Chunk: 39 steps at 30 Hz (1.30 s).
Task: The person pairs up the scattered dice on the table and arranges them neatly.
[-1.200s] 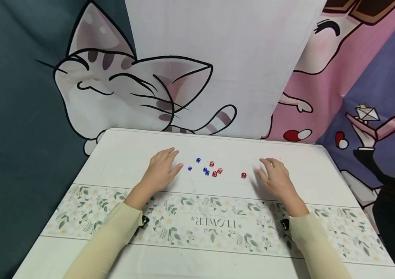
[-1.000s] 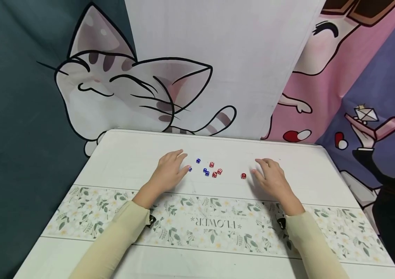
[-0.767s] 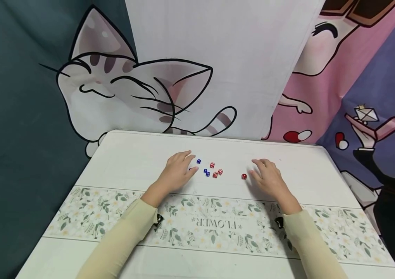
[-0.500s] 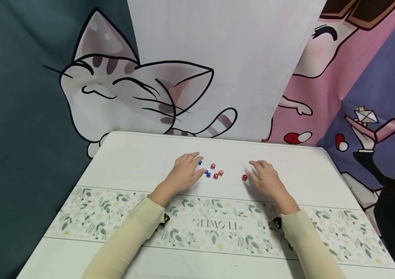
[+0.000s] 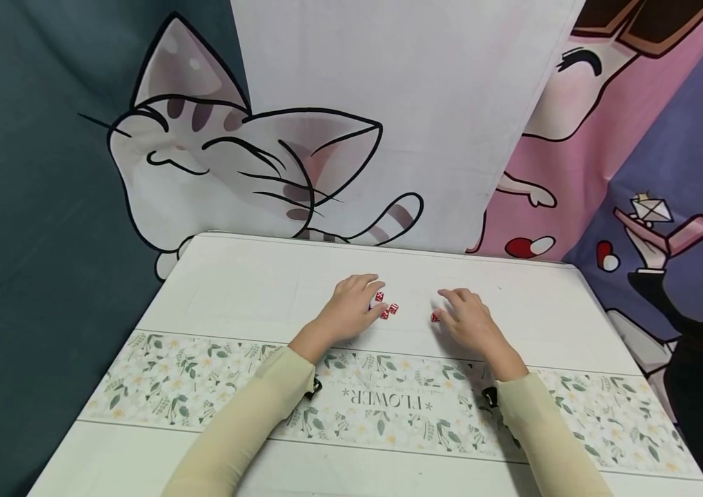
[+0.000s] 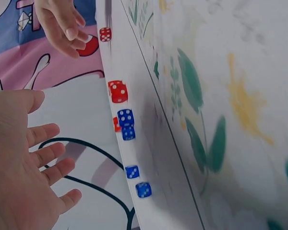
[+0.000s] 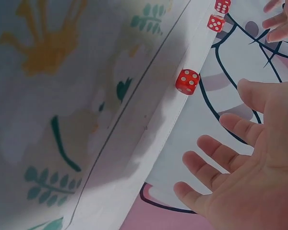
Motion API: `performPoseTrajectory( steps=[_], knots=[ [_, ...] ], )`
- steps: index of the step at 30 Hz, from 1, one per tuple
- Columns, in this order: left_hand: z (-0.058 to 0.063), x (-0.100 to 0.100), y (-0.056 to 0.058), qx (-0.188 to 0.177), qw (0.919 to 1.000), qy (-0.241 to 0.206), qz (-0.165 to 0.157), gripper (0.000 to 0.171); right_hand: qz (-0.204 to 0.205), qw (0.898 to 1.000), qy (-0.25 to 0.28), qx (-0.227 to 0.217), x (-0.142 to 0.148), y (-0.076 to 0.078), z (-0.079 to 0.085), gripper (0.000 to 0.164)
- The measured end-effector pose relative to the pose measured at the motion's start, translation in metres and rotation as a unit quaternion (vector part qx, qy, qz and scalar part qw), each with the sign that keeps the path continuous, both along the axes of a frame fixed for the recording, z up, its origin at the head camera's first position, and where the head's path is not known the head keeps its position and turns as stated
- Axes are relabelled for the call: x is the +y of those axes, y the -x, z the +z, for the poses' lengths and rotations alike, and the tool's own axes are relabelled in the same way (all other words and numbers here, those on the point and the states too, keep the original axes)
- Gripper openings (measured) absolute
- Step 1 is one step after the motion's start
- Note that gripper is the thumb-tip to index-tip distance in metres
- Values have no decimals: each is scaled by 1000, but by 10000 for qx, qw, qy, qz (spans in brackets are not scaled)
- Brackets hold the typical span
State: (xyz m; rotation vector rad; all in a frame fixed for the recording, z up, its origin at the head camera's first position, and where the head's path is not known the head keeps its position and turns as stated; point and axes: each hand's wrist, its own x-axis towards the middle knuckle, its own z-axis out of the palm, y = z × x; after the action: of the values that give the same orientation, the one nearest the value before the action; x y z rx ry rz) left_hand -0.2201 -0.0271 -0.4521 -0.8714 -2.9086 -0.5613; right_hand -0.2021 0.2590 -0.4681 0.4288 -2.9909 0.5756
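My left hand (image 5: 351,309) is over the left of the dice group with its fingers spread, holding nothing. In the head view it covers nearly all the blue dice. The left wrist view shows two blue dice (image 6: 126,124) close together and two more blue dice (image 6: 138,181) nearer that wrist. Several red dice (image 5: 393,308) sit just past my left fingertips. One separate red die (image 5: 434,317) lies by the thumb of my right hand (image 5: 469,323), partly covered by it in the head view. That hand is also spread, and a gap shows between its fingers and the red die (image 7: 187,82).
The white table (image 5: 252,276) carries a floral band (image 5: 202,386) printed with "FLOWER". Behind its far edge hang a cat-print cloth (image 5: 326,55) and a pink and purple cloth (image 5: 581,172). A dark green curtain (image 5: 28,207) hangs on the left.
My left hand has moved right, passing over the blue dice to the edge of the red ones. My right hand has moved slightly left, up to the separate red die. The dice look unmoved.
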Motion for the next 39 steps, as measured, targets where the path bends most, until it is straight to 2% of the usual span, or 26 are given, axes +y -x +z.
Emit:
performPoseTrajectory(
  steps=[15, 29, 39],
  knots=[
    [-14, 38, 9, 96, 9993, 221, -287, 51, -1, 10000, -1, -69, 1, 3, -6, 48],
    [-25, 71, 16, -25, 9967, 700, -413, 52, 0, 9997, -179, -190, 5, 4, -10, 43],
    [-32, 93, 20, -106, 9924, 1171, -362, 54, 81, 9991, -366, -197, 7, 8, -14, 37]
  ],
)
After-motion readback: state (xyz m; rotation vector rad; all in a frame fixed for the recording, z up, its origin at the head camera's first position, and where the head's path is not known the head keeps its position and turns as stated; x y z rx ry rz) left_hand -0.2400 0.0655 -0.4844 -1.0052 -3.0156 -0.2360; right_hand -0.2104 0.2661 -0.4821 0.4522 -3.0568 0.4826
